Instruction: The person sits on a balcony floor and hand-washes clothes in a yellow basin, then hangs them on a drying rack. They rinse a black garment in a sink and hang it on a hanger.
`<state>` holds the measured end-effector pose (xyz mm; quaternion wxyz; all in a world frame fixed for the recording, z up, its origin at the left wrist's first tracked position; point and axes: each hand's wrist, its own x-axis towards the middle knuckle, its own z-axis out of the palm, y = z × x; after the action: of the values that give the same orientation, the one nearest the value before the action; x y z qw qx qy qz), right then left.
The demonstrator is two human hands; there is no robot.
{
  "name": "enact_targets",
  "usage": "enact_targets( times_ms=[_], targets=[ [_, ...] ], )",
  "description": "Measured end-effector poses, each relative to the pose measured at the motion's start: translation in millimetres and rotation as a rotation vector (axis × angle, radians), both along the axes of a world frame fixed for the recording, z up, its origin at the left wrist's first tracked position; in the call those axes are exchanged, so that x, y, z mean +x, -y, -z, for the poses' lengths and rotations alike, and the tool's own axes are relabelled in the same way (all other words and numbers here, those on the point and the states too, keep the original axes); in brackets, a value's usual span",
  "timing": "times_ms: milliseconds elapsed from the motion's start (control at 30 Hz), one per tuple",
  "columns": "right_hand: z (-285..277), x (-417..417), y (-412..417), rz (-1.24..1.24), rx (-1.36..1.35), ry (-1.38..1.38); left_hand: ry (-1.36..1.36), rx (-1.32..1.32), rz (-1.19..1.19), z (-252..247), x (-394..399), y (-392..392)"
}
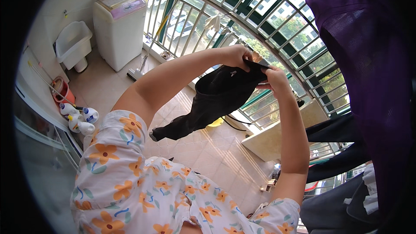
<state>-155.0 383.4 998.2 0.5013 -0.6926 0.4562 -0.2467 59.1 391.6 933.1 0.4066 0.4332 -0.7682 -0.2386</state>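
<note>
A black cloth garment (221, 94) hangs in front of me, held up at its top edge. It looks like a pair of trousers, though the folds leave that uncertain. A small white mark shows near the top, and thin black cords dangle from its right side. My left hand (238, 58) pinches the edge between thumb and fingers. Close beside it, my right hand (277, 78) grips the same edge further right. The lower end of the garment swings out to the left, above the tiled floor.
Barred balcony railings (191, 26) curve around the far side. A purple garment (364, 71) and dark clothes hang close on the right. Left stand a washing machine (120, 29), a white sink (74, 44), a mop (143, 61), a red bucket (66, 92) and several detergent bottles (90, 115).
</note>
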Motion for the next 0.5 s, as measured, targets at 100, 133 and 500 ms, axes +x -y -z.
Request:
enact_targets(
  times_ms=[100,133,500],
  targets=[
    [-6,10,-3,0.083,-0.066,0.035,0.106,-0.096,-0.189,59,6,-18],
    [-8,14,-6,0.098,-0.069,0.050,0.125,-0.113,-0.272,92,15,-21],
    [-53,-33,-10,0.533,-0.101,0.181,0.409,0.945,-0.205,94,32,-69]
  ],
)
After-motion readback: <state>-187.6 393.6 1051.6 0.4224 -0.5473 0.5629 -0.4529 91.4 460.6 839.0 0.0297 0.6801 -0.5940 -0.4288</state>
